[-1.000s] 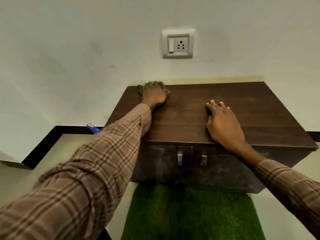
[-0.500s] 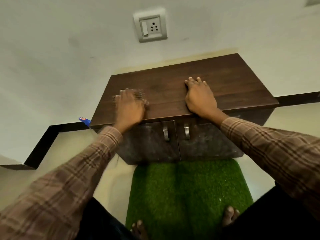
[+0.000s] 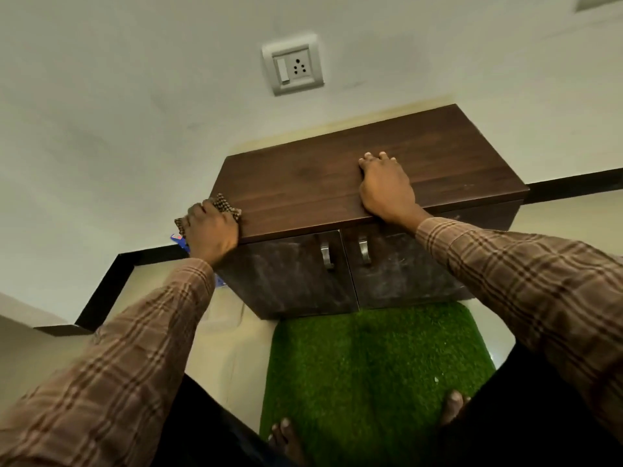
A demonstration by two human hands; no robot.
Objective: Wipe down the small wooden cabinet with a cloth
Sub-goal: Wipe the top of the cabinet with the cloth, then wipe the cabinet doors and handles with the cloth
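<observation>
Cabinet [image 3: 337,183] of dark wood stands against the pale wall at the centre of the frame, its two doors facing the camera, each with a metal handle [image 3: 326,253] near the middle seam. Left hand [image 3: 210,230] sits at the top's lower-left corner, fingers curled over a checked cloth [image 3: 225,204] and pressing it against the corner edge; part of the cloth sticks out above and to the left of the knuckles. Right hand [image 3: 386,187] lies flat on the top near its front edge, right of centre, fingers straight and close together, holding nothing. Both sleeves are brown plaid. Wall socket [image 3: 292,64] is mounted above the cabinet. Green mat [image 3: 371,365] lies on the floor below the doors, with bare toes on its lower edge. Something small and blue [image 3: 177,238] shows just left of the left hand.
</observation>
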